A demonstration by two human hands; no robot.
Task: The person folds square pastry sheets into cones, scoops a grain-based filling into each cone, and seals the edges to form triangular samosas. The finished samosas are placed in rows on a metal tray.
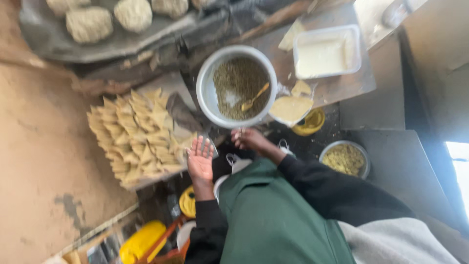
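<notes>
The left hand (200, 159) is open, palm up, fingers spread, empty, and rests at the near right edge of the tray (146, 182) of folded pastries (134, 137). The right hand (248, 138) sits just near of the metal bowl (207, 93), fingers curled; motion blur prevents a reading of whether it grips anything.

The pastries are flat triangles of thin pale-yellow dough, laid in overlapping rows across the tray, left of centre. Handling judgement: each piece is light, soft and easily torn or unsealed. Take hold along a folded edge or support it flat from beneath on the fingers; do not pinch the filled middle.

The bowl stands right of the tray, round, thin-walled, with a rolled rim. It holds a granular green-brown filling (239, 83) and a light-coloured spoon (255, 97) resting in it. Judgement: the filled bowl is moderately heavy and the metal is smooth; grip it at the rim with both hands.

Right of the bowl, a round thin dough sheet (290, 107) lies limp and is likely to stretch when lifted. Beyond it stands a white rectangular plastic tub (326, 51) with pale contents. A smaller bowl (345, 159) of yellowish filling stands near right. Rough dough balls (112, 17) sit on a dark tray at far left.
</notes>
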